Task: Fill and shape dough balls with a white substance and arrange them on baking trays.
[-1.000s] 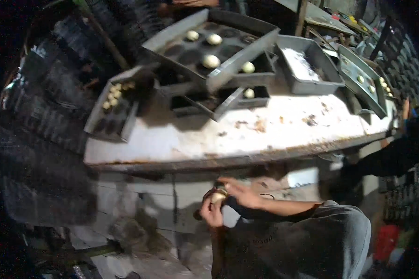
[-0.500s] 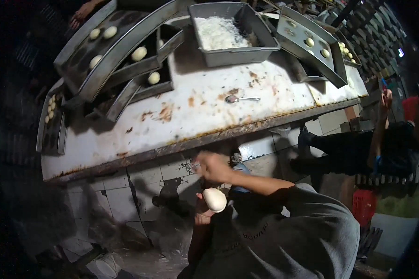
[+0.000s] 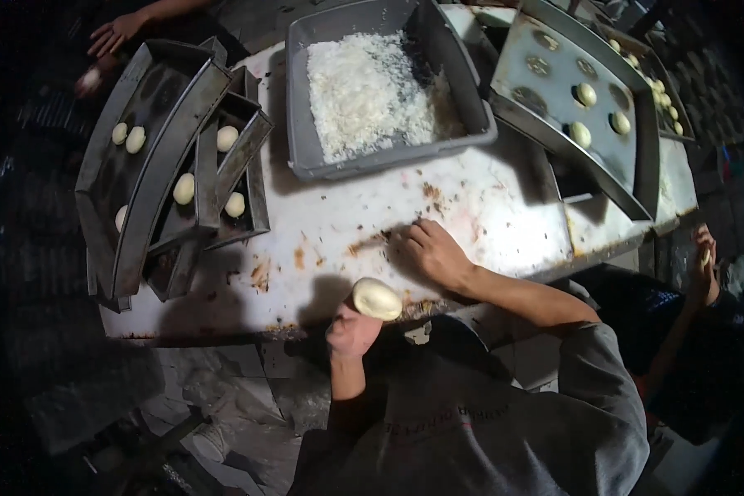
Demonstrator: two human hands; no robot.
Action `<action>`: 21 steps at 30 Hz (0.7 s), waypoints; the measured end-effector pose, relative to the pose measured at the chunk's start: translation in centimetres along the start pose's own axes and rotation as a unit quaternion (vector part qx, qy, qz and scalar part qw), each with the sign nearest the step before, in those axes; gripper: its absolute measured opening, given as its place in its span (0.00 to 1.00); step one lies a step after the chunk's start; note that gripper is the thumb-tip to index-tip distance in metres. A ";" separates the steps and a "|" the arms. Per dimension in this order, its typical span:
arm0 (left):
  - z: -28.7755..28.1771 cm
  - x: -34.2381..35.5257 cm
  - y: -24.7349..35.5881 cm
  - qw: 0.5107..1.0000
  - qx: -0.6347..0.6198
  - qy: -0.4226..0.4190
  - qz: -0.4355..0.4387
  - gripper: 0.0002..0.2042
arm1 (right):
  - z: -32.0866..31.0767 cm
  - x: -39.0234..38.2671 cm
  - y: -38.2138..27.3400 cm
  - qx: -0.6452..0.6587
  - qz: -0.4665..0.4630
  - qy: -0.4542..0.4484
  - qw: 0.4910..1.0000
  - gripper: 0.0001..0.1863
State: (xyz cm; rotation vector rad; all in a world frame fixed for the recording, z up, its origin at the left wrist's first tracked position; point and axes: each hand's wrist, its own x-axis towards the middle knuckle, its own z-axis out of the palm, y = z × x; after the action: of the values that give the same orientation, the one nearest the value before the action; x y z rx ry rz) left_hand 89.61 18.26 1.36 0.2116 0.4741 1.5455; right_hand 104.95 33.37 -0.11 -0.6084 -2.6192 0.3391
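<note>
Dough in a pale, smooth, rounded lump (image 3: 377, 298) sits at the top of the left hand (image 3: 354, 332), which is closed around its lower side and raised just over the near edge of the white, stained table (image 3: 504, 219). That forearm rises nearly upright from below, wrist roughly straight, with most of the fingers hidden behind the lump. The right hand (image 3: 440, 255) reaches farther out, beyond and to the right of the dough, its back turned up and its fingers bent down toward the tabletop; I cannot tell whether they are clamped on anything. Its bare forearm (image 3: 525, 299) slants inward from the right, out of a dark grey sleeve (image 3: 599, 364), with the elbow bent and held wide of the body. Past the hands stands a grey tub (image 3: 298, 107) of white shreds, between stacked metal trays (image 3: 159, 174) on the left and a pale tray (image 3: 554, 97) on the right, both bearing similar lumps. At upper left, another person's hand (image 3: 116, 33) hangs beside the stack.
</note>
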 end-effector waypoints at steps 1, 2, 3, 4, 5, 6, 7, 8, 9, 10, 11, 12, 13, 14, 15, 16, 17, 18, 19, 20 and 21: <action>-1.1 -0.2 0.6 0.999 0.027 0.021 0.029 0.34 | -1.6 0.7 0.2 0.034 -0.003 0.007 0.999 0.11; -1.8 -0.3 1.3 0.996 0.052 0.041 0.060 0.30 | -3.5 2.2 0.1 0.057 -0.008 0.068 0.996 0.11; -1.6 -0.2 2.2 0.996 0.008 0.077 0.045 0.22 | -5.8 3.9 0.8 0.065 0.032 0.046 0.996 0.10; -2.2 0.8 2.8 0.996 0.001 0.075 0.048 0.22 | -7.9 5.3 1.1 0.067 0.077 0.023 0.994 0.10; -2.6 1.4 3.5 0.997 0.004 0.072 0.035 0.21 | -9.6 7.5 1.6 -0.004 0.089 0.050 0.995 0.10; -3.1 1.9 4.2 0.997 0.007 0.071 0.020 0.21 | -10.6 9.9 2.7 -0.075 0.100 0.075 0.989 0.10; -3.6 2.5 5.0 0.998 0.008 0.066 0.005 0.21 | -10.9 12.4 4.1 -0.112 0.130 0.028 0.985 0.08; -4.2 3.1 5.8 0.998 0.010 0.061 -0.009 0.21 | -10.8 14.8 5.5 -0.148 0.160 -0.021 0.976 0.06; -4.9 4.2 6.9 0.998 0.009 0.051 -0.031 0.20 | -10.3 16.7 7.1 -0.191 0.193 -0.113 0.956 0.05; -5.3 5.0 7.6 0.998 0.006 0.044 -0.045 0.20 | -9.3 18.1 8.7 -0.229 0.218 -0.206 0.926 0.06; -5.6 6.1 8.0 0.998 0.000 0.026 -0.055 0.20 | -8.2 18.5 10.4 -0.202 0.256 -0.181 0.928 0.05; -6.2 7.2 8.5 0.998 -0.001 0.019 -0.067 0.19 | -7.2 19.1 11.0 -0.181 0.260 -0.235 0.919 0.04; -6.8 8.2 9.0 0.997 -0.002 0.014 -0.080 0.19 | -6.4 19.7 11.5 -0.155 0.242 -0.273 0.918 0.04; -7.4 9.1 9.4 0.996 -0.002 0.008 -0.092 0.19 | -5.7 20.2 12.0 -0.127 0.223 -0.310 0.915 0.04; -8.1 9.2 9.8 0.994 -0.002 0.009 -0.107 0.19 | -4.6 20.9 11.4 -0.110 0.209 -0.357 0.904 0.05; -8.9 9.1 10.1 0.992 -0.002 0.010 -0.125 0.18 | -4.2 22.1 9.9 -0.097 0.201 -0.415 0.882 0.09; -9.5 9.0 10.4 0.990 -0.002 0.009 -0.142 0.18 | -3.9 23.5 8.1 -0.079 0.214 -0.435 0.871 0.09; -9.9 8.8 10.8 0.987 0.001 0.008 -0.158 0.18 | -3.4 24.4 6.4 -0.062 0.226 -0.451 0.861 0.09; -10.5 9.4 10.9 0.984 0.003 -0.002 -0.179 0.17 | -2.6 24.0 6.0 -0.050 0.222 -0.412 0.882 0.07; -11.0 10.0 10.8 0.980 0.006 -0.013 -0.199 0.17 | -2.0 23.4 5.6 -0.039 0.217 -0.371 0.902 0.05; -12.5 10.3 10.3 0.980 0.004 -0.014 -0.201 0.17 | -2.3 23.8 4.6 -0.042 0.190 -0.346 0.918 0.04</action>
State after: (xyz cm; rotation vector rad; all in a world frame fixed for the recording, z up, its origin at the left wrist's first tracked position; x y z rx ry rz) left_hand 74.63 26.68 -7.09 0.1331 0.4683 1.1441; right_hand 88.31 48.82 8.76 -1.2199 -3.1782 0.6651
